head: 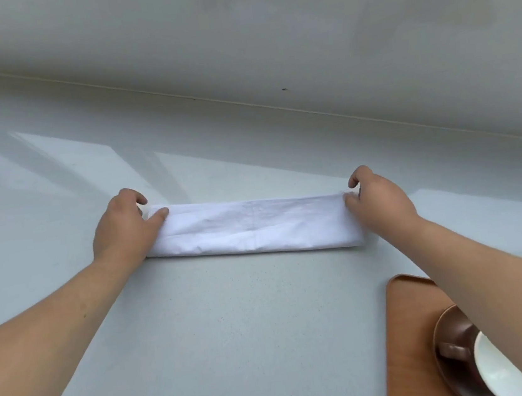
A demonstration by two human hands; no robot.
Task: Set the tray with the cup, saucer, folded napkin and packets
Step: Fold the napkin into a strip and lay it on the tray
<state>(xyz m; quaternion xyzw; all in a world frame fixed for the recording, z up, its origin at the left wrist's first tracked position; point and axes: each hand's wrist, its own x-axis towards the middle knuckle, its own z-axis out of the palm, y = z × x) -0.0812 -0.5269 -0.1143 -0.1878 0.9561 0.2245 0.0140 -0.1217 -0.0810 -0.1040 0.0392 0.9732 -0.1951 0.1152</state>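
A white napkin (253, 226) lies on the grey counter, folded into a long narrow strip. My left hand (125, 227) pinches its left end and my right hand (376, 198) pinches its right end. At the lower right sits a wooden tray (407, 328). On it rests a brown saucer (442, 333) carrying a brown cup (468, 346) with a white inside; my right forearm covers part of both. No packets are in view.
The grey counter (234, 316) runs back to a pale wall (265, 32). Its front edge shows at the lower left, near my left forearm.
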